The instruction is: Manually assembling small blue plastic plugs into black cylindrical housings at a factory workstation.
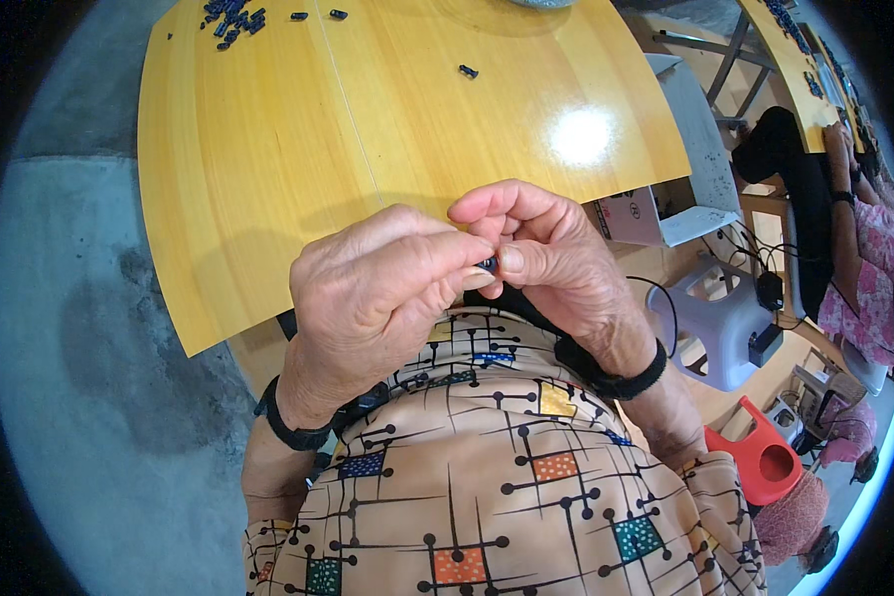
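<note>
Both my hands meet close to my chest, just off the near edge of a yellow wooden table (298, 149). A tiny dark part (488, 263) is pinched between the fingertips of my left hand (377, 298) and my right hand (546, 253). Most of the part is hidden by my fingers. Each wrist wears a black band. A heap of several small dark parts (233, 20) lies at the table's far left corner, and one single dark part (468, 71) lies alone farther right.
Grey concrete floor (79, 348) lies to my left. To my right stand a white plastic stool (720, 318), a red plastic stool (765, 457) and a cardboard box (631, 214). Another person (859, 258) in pink sits at a second wooden table (795, 60) at the far right.
</note>
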Demonstrator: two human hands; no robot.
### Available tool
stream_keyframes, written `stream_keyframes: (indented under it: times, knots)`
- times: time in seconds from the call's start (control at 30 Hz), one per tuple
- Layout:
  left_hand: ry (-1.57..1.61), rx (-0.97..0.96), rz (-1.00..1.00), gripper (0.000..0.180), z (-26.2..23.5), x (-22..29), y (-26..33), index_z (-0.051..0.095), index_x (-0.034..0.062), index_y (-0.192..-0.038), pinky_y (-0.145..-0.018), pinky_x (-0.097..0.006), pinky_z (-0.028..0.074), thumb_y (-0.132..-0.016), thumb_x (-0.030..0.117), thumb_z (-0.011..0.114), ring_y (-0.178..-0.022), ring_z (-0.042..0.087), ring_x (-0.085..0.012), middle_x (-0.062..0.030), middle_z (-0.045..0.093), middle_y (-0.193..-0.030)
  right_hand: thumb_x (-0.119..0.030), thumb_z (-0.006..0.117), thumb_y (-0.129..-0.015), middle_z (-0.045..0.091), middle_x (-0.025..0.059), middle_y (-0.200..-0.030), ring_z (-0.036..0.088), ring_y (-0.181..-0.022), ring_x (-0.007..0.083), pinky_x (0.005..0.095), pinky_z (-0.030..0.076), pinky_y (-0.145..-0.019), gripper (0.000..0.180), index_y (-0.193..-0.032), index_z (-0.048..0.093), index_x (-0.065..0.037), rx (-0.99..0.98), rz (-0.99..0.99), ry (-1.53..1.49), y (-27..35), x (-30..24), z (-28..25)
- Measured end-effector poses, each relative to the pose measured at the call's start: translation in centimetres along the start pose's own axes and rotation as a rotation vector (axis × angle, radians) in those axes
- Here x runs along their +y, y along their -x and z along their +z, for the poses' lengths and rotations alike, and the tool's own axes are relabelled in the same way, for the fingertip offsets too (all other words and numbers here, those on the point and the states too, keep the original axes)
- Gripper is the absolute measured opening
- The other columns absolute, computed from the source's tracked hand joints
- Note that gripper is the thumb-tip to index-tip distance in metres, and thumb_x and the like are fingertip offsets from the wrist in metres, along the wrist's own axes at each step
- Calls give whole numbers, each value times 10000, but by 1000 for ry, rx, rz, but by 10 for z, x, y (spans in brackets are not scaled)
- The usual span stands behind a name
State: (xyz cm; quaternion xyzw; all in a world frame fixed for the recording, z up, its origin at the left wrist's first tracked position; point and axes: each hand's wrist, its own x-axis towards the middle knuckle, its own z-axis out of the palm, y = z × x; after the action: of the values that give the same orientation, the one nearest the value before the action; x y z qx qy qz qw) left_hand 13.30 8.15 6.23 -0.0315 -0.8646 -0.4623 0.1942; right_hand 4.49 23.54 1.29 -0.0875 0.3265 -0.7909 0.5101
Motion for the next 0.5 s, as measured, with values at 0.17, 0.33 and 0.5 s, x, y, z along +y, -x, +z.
stream_keyframes:
  times: [0.17,0.33,0.5]
  knots:
    - [-39,6,5,149,1,0,1,690,28,-833,-553,-259,468,-701,63,748,-634,617,-176,-77,636,-714,-97,720,-789,633,-7,-839,601,-703,73,201,503,-641,382,-1136,595,4,10,10,0,0,3,1]
    - [-47,18,20,152,1,-1,0,692,35,-830,-547,-257,467,-697,78,753,-625,617,-175,-77,639,-712,-83,718,-788,631,-11,-840,606,-717,79,203,508,-651,376,-1134,596,1,15,16,-27,-3,2,0]
    - [-53,5,37,148,2,-3,0,690,38,-823,-537,-258,466,-698,85,755,-612,619,-173,-75,638,-699,-79,720,-783,625,-12,-843,610,-723,87,211,516,-653,364,-1118,602,4,-31,-3,6,-4,2,-4]
